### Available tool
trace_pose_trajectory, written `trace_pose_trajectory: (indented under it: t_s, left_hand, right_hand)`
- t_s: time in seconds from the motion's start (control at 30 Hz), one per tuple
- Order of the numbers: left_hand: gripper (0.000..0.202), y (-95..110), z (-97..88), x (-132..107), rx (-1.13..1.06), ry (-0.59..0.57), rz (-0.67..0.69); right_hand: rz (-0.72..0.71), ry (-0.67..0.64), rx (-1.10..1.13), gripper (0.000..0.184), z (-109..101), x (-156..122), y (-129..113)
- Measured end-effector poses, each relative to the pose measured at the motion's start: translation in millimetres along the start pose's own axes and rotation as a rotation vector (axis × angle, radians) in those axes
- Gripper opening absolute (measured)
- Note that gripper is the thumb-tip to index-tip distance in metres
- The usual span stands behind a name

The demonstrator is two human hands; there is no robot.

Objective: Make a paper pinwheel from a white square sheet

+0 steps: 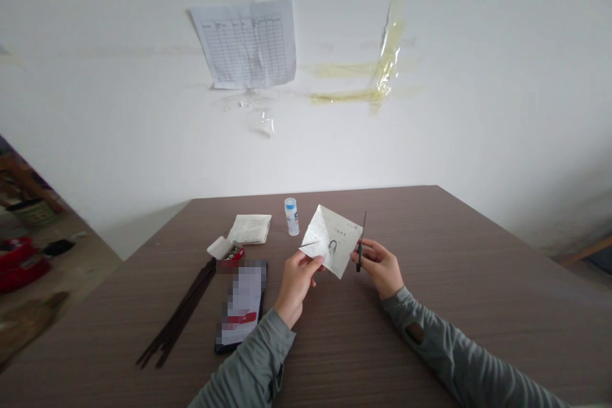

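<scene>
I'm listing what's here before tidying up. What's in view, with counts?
folded printed paper: 1, white, between the hands
scissors: 1 pair, black, in right hand
glue bottle: 1, white with blue cap, far side of table
paper bundle: 1, off-white, left of bottle
small open box: 1, white and red, left of hands
phone: 1, black, screen blurred, near left hand
thin sticks: one bundle, dark brown, left on table
table: 1, brown, under these things
chart: 1, white, on wall
tape strips: several, yellowish, on wall
wall: 1, white, behind table
woven basket: 1, tan, floor at left
red containers: count unclear, floor at left
left hand: 1, holding the paper
right hand: 1, holding the scissors
sleeves: 2, grey-green, on both arms
</scene>
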State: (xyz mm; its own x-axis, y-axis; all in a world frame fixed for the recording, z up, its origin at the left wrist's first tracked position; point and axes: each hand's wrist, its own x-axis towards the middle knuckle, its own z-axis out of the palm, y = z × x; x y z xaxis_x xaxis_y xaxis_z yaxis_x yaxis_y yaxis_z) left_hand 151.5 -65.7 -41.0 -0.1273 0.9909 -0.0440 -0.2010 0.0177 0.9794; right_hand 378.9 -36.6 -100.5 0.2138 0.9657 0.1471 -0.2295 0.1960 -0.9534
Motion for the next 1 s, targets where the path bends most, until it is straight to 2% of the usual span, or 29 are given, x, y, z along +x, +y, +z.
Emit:
trace_pose_trajectory:
  t_s: [0.2,0.33,0.57,0.73,1.0]
  left_hand:
    - [0.036,3,0.7,-2,0.024,-0.001,0.02]
    - [0.036,4,3.6,-5,0.0,0.017,-0.014]
    - [0.037,0,8.7,-10,-0.004,-0.06,-0.106]
    - [0.029,-2,7.9,-8,0.005,-0.037,-0.087]
    - [0.036,-1,4.6,-6,-0.018,-0.019,-0.026]
  right_hand:
    - [0.029,0.018,0.024,0.067,1,-1,-1]
    - [0.039,0.024,0.038,0.065,4,-2,-3]
    - [-0.002,0.011,0.029,0.063,6,-4,-6]
    - [-0.001,0.031,0.043,0.061,7,-3,-3]
    - [0.002,0.034,-0.001,0.06,4,-4,-5]
